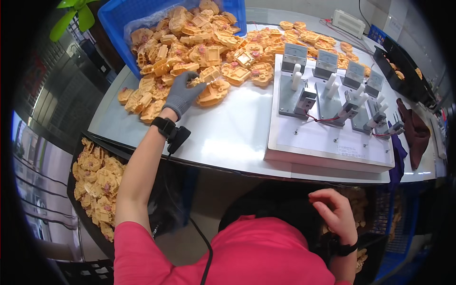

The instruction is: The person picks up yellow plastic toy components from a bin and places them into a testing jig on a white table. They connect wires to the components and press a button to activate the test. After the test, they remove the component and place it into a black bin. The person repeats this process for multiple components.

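My left hand, in a grey glove, is at the front of a heap of orange moulded plastic parts. Its fingers are closed on an orange plastic part at the heap's edge. Just beneath that lies another rounded orange part on the white table. My bare right hand hovers in front of the table's near edge, above my lap. Its fingers are loosely bent, thumb apart, and nothing shows between them. Beyond it on the table stands a white test fixture with several meters and white posts.
A blue bin tipped toward me spills orange parts across the table's back. Below the left edge, a black crate holds more. At the right are a black tray and a dark brown cloth. A black cable hangs past my left side.
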A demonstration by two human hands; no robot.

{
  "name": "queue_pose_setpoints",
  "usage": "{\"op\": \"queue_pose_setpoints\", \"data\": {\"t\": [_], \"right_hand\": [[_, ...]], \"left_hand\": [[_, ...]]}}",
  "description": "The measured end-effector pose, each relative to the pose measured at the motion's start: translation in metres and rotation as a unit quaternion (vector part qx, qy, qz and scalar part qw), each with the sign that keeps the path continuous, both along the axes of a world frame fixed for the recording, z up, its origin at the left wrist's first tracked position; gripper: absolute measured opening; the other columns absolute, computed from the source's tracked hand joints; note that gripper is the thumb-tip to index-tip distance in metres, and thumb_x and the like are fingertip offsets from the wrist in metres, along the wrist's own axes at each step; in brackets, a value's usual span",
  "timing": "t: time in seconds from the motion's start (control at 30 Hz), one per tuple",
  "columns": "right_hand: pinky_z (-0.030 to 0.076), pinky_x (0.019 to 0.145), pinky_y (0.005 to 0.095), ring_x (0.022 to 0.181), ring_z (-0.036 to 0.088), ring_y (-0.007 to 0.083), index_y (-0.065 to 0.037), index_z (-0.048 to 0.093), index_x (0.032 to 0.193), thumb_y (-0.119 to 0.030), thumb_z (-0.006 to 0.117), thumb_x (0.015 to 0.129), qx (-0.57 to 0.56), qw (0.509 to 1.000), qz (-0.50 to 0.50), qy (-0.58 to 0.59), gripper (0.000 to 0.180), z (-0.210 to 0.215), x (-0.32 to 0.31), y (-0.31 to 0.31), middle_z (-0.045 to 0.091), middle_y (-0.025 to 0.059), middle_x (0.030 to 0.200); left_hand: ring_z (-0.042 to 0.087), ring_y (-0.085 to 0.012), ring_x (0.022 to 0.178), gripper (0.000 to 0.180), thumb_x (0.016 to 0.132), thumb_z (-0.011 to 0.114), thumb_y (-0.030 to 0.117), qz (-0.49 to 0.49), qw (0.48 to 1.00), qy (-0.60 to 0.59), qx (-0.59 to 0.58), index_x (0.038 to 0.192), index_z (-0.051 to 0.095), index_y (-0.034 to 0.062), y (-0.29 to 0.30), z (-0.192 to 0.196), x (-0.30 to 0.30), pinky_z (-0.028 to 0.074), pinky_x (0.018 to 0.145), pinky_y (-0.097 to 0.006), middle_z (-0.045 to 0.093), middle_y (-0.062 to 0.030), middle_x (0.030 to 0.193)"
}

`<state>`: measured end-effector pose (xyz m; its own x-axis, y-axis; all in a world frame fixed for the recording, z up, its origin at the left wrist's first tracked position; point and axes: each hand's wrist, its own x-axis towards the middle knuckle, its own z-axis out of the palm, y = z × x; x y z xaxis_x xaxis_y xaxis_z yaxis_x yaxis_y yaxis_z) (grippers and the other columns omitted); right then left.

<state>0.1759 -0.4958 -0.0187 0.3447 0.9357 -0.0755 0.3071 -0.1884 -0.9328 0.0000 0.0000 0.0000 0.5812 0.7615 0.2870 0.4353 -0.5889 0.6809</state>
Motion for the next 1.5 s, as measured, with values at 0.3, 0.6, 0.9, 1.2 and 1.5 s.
{"op": "queue_pose_setpoints", "data": {"t": [0.3,0.6,0.9,1.2,1.5], "right_hand": [[0.046,0.094,0.0284,0.118,0.055,0.0178,-0.002,0.047,0.135,0.002,0.058,0.094,0.253,0.955,-0.157,0.018,0.043,0.043,0.005,0.078,0.054,0.0109,0.135],[0.045,0.097,0.0310,0.115,0.055,0.0172,-0.003,0.047,0.136,-0.006,0.063,0.095,0.244,0.958,-0.148,0.008,0.044,0.042,0.015,0.132,0.054,0.0095,0.127],[0.049,0.087,0.0288,0.101,0.057,0.0151,-0.004,0.053,0.125,-0.009,0.065,0.095,0.294,0.937,-0.179,-0.065,0.033,0.035,0.020,0.159,0.058,0.0078,0.112],[0.047,0.078,0.0301,0.086,0.060,0.0173,-0.002,0.062,0.106,-0.007,0.067,0.091,0.267,0.923,-0.219,-0.167,0.016,0.027,0.017,0.159,0.063,0.0065,0.096],[0.046,0.069,0.0315,0.076,0.058,0.0223,0.001,0.065,0.094,-0.007,0.067,0.091,0.217,0.933,-0.154,-0.242,0.009,0.036,0.010,0.162,0.062,0.0099,0.085]], "left_hand": [[0.065,-0.0231,0.089,0.050,0.095,0.053,0.053,-0.098,0.770,-0.366,-0.513,0.122,0.058,0.0103,-0.095,0.050,-0.056,0.052,0.072,-0.033,0.066,-0.0065,0.109],[0.056,-0.0175,0.070,0.058,0.093,0.054,0.061,-0.118,0.661,-0.432,-0.602,0.117,0.057,0.0078,-0.150,0.046,-0.041,0.046,0.059,-0.030,0.061,-0.0066,0.090],[0.042,-0.0067,0.056,0.047,0.098,0.053,0.053,-0.243,0.463,-0.461,-0.717,0.112,0.059,0.0083,-0.146,0.036,-0.022,0.037,0.051,-0.022,0.053,0.0021,0.076],[0.049,-0.0073,0.060,0.038,0.098,0.054,0.046,-0.208,0.386,-0.475,-0.763,0.108,0.065,0.0102,-0.144,0.027,-0.018,0.042,0.053,-0.022,0.067,-0.0007,0.087],[0.046,-0.0078,0.058,0.036,0.097,0.055,0.044,-0.173,0.404,-0.483,-0.757,0.107,0.063,0.0103,-0.146,0.029,-0.015,0.038,0.053,-0.022,0.064,-0.0010,0.088]]}}
